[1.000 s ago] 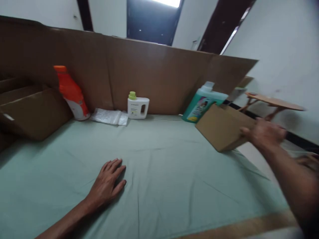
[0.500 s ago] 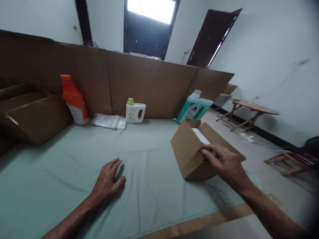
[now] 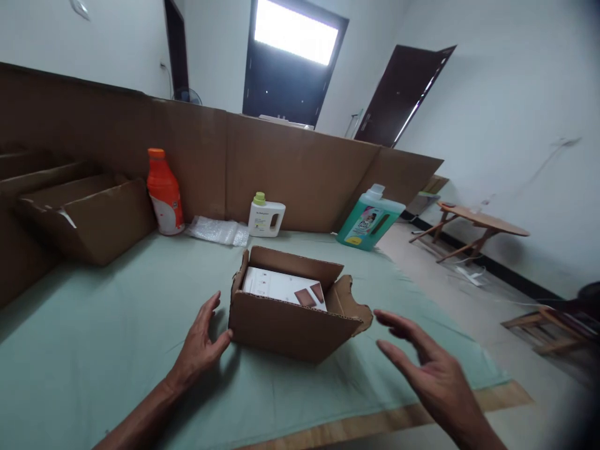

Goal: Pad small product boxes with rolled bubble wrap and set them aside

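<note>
An open-topped cardboard box (image 3: 290,331) stands on the green cloth (image 3: 126,350) in front of me, its flaps raised. Inside lies a white printed box (image 3: 276,287) with brown squares on one end; its lower part is hidden by the cardboard. My left hand (image 3: 201,344) is at the box's left side, fingers apart, the thumb at or very near its corner. To the right of the torn end flap, my right hand (image 3: 422,356) hovers with thumb and fingers spread, holding nothing.
Along the cardboard screen (image 3: 290,169) stand an orange bottle (image 3: 165,194), bubble wrap (image 3: 218,231), a white bottle with a green cap (image 3: 265,217) and a teal jug (image 3: 368,220). Cardboard bins (image 3: 103,219) sit at the left. The table's wooden edge (image 3: 356,428) runs along the front.
The cardboard box has moved left from the right side to the middle and turned. My right hand has let go of it. The view has shifted slightly.
</note>
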{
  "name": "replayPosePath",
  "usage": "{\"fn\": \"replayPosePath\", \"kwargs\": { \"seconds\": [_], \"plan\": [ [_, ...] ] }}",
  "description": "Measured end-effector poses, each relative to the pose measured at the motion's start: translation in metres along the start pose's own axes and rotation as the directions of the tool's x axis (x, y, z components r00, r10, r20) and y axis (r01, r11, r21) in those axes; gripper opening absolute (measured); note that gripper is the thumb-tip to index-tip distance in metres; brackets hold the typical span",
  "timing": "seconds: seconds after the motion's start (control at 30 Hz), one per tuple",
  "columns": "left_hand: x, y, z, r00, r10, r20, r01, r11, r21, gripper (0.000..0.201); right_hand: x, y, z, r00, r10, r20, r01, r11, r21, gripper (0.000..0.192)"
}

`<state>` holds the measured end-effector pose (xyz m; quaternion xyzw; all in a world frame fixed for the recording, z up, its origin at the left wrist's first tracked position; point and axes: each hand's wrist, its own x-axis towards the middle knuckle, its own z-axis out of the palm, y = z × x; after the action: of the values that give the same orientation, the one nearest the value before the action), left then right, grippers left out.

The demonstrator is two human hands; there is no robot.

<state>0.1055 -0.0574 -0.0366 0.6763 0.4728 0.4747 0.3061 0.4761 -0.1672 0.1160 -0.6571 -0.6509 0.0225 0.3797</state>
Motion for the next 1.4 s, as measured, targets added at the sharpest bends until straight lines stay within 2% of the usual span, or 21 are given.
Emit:
{"fn": "replayPosePath", "kwargs": {
  "seconds": [0.1, 0.17, 0.23, 0.33, 0.57, 0.7, 0.8, 0.9, 1.0, 1.1, 1.23, 1.3, 1.4],
  "plan": [
    [-0.003, 0.006, 0.008, 0.997, 0.015, 0.069, -0.013, 1.0, -0.025, 0.068, -0.01, 0.012, 0.034, 0.962, 0.164, 0.219, -0.197, 0.971, 0.136, 0.047],
    [-0.006, 0.012, 0.013, 0.993, 0.028, 0.114, -0.023, 0.999, -0.044, 0.063, -0.013, 0.013, 0.063, 0.912, 0.219, 0.347, -0.296, 0.937, 0.187, 0.042],
    [-0.005, 0.016, 0.015, 0.99, 0.019, 0.139, -0.012, 0.998, -0.054, 0.06, -0.01, 0.01, 0.089, 0.883, 0.235, 0.407, -0.347, 0.911, 0.225, 0.038],
    [0.011, 0.018, 0.01, 0.993, -0.018, 0.116, 0.022, 0.999, -0.031, 0.061, 0.01, 0.005, 0.121, 0.891, 0.234, 0.39, -0.355, 0.894, 0.275, 0.038],
    [0.08, 0.004, -0.007, 0.994, -0.106, -0.04, 0.107, 0.994, 0.032, 0.061, 0.08, -0.003, 0.186, 0.947, 0.131, 0.292, -0.248, 0.877, 0.412, 0.044],
    [0.088, -0.01, -0.003, 0.986, -0.109, -0.124, 0.115, 0.993, 0.042, 0.062, 0.09, -0.002, 0.215, 0.956, 0.135, 0.262, -0.244, 0.862, 0.445, 0.045],
    [0.086, -0.016, -0.005, 0.99, -0.073, -0.124, 0.079, 0.996, 0.047, 0.069, 0.091, 0.0, 0.225, 0.961, 0.147, 0.236, -0.236, 0.879, 0.413, 0.044],
    [0.091, -0.017, -0.02, 0.995, -0.079, -0.052, 0.08, 0.997, 0.019, 0.074, 0.092, 0.0, 0.227, 0.956, 0.166, 0.24, -0.246, 0.9, 0.36, 0.044],
    [0.112, -0.024, -0.042, 0.98, -0.196, -0.018, 0.196, 0.981, -0.012, 0.055, 0.095, -0.002, 0.226, 0.945, 0.175, 0.277, -0.261, 0.913, 0.313, 0.042],
    [0.151, -0.041, -0.062, 0.944, -0.311, -0.109, 0.314, 0.949, 0.007, 0.036, 0.098, -0.001, 0.227, 0.937, 0.174, 0.304, -0.261, 0.925, 0.277, 0.043],
    [0.218, -0.072, -0.078, 0.853, -0.467, -0.234, 0.483, 0.876, 0.009, 0.024, 0.1, 0.001, 0.23, 0.936, 0.179, 0.304, -0.254, 0.94, 0.227, 0.044],
    [0.249, -0.084, -0.082, 0.807, -0.525, -0.269, 0.546, 0.838, 0.004, 0.03, 0.1, 0.003, 0.23, 0.934, 0.19, 0.304, -0.26, 0.942, 0.211, 0.046],
    [0.287, -0.093, -0.082, 0.763, -0.566, -0.313, 0.594, 0.805, -0.009, 0.036, 0.099, 0.005, 0.23, 0.935, 0.184, 0.303, -0.254, 0.944, 0.211, 0.046]
  ]
}}
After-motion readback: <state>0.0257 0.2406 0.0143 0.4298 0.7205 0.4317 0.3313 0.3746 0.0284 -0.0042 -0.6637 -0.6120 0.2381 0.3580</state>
